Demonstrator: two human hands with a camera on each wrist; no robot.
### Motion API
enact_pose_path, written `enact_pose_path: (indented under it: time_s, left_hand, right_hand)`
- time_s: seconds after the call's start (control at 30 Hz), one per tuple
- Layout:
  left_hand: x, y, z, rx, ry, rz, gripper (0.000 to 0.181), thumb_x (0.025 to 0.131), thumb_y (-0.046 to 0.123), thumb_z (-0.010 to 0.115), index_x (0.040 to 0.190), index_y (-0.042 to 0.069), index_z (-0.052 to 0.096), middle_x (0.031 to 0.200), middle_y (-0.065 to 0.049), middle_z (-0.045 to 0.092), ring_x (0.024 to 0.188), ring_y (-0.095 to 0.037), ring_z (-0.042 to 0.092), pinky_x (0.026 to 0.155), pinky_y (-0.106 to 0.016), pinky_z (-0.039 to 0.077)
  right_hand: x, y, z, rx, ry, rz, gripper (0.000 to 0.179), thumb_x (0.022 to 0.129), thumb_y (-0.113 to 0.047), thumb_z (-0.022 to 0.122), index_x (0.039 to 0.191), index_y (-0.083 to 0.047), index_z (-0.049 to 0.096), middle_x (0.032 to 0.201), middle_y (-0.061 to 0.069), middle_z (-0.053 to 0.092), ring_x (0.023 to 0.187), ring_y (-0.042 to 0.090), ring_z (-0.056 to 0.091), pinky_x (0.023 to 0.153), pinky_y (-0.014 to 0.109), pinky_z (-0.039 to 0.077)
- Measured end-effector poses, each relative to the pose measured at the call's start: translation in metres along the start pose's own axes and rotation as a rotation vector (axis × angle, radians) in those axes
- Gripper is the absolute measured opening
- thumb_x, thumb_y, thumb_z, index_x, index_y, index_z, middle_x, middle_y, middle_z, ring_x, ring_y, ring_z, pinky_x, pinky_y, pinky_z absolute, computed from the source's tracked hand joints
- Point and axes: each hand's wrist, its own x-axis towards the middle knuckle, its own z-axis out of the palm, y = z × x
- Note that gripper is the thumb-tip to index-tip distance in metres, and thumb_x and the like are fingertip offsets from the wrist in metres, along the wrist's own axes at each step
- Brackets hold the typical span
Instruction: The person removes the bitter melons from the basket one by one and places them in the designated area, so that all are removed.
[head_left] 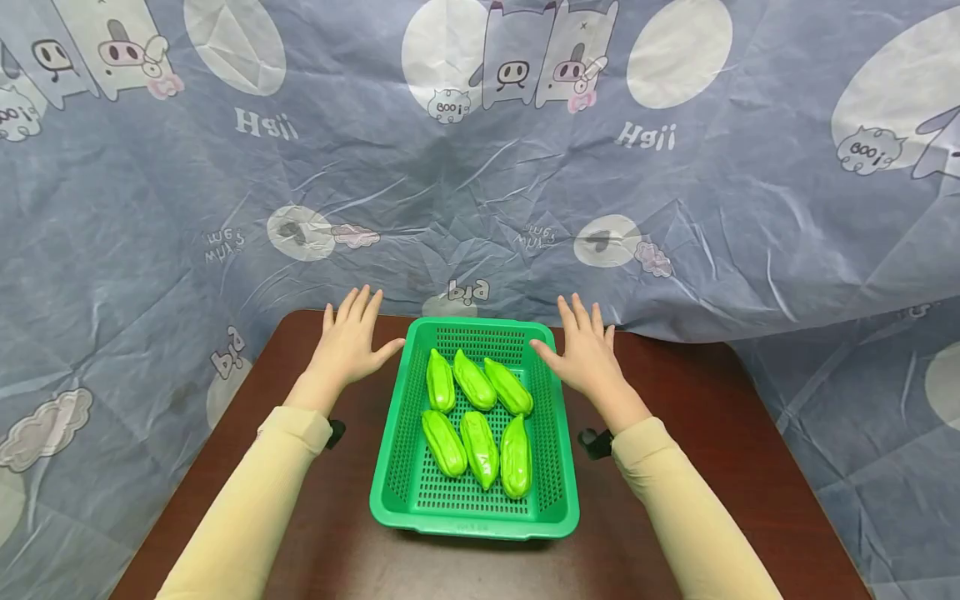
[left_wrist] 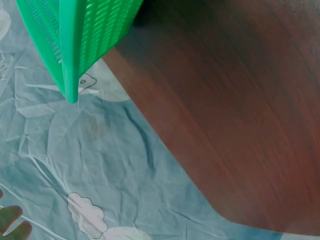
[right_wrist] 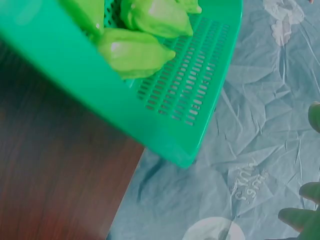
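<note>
A green plastic basket (head_left: 474, 528) with slotted walls sits on the brown table, holding several bright green, ridged star fruits (head_left: 480, 450) in two rows. My left hand (head_left: 351, 342) is spread just off the basket's left rim, its thumb pointing at the far left corner. On the other side my right hand (head_left: 588, 354) is spread too, and its thumb overlaps the right rim in the head view. Neither hand holds anything. In the right wrist view, star fruits (right_wrist: 135, 52) show over the rim, with a few fingertips (right_wrist: 312, 192) at the right edge.
The dark brown table (head_left: 315, 517) has rounded far corners, and its far edge lies just behind the basket. Grey-blue cloth (head_left: 420, 183) with cartoon pigs hangs behind and at both sides. A black strap (head_left: 595, 443) is at the right wrist.
</note>
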Motion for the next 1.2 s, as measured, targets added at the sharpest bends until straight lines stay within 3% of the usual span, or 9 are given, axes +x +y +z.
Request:
enact_pose_path:
  time_s: [0.53,0.87,1.2]
  left_hand:
    - [-0.01,-0.004,0.013,-0.074,-0.006,-0.009,0.086,0.095,0.051,0.058,0.157,0.003,0.02,0.161,-0.022,0.021,0.15,-0.039,0.015,0.115,-0.067,0.013]
    - [-0.019,-0.006,0.025,-0.129,-0.011,-0.006,0.084,0.096,0.049,0.058,0.156,0.003,0.022,0.16,-0.023,0.022,0.148,-0.04,0.019,0.114,-0.066,0.017]
    - [-0.03,-0.008,0.037,-0.249,-0.029,-0.03,0.081,0.096,0.042,0.061,0.155,0.001,0.024,0.159,-0.024,0.025,0.143,-0.048,0.025,0.108,-0.069,0.025]
  right_hand:
    - [-0.001,-0.015,0.017,0.06,-0.001,-0.026,0.09,0.095,-0.052,0.058,0.159,-0.008,0.013,0.164,0.02,0.009,0.15,0.047,0.003,0.118,0.06,0.011]
    - [-0.002,-0.022,0.033,0.075,-0.031,-0.034,0.089,0.096,-0.051,0.059,0.159,-0.008,0.013,0.164,0.02,0.01,0.15,0.046,0.004,0.114,0.062,0.025]
    - [-0.002,-0.027,0.047,0.117,-0.07,-0.02,0.086,0.097,-0.046,0.058,0.159,-0.01,0.011,0.165,0.019,0.008,0.15,0.045,0.006,0.11,0.061,0.033]
